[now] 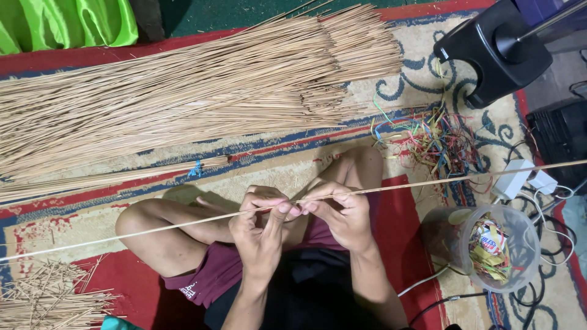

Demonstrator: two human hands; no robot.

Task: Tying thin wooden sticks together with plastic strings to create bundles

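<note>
While hands grip stick (391,186), tub (520,256) holding wrappers (489,244)

patterned rug (293,160), stick pile (183,85), coloured strips (437,143), plastic jar (495,247)

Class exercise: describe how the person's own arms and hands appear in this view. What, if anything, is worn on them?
Both the left hand and right hand are bare: no gloves, rings, watch or bracelets visible. Forearms are uncovered, no sleeves reaching them.

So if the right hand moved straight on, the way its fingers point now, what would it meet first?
The right hand points left along the long thin stick; it would meet the left hand first, as their fingertips almost touch already.
</note>
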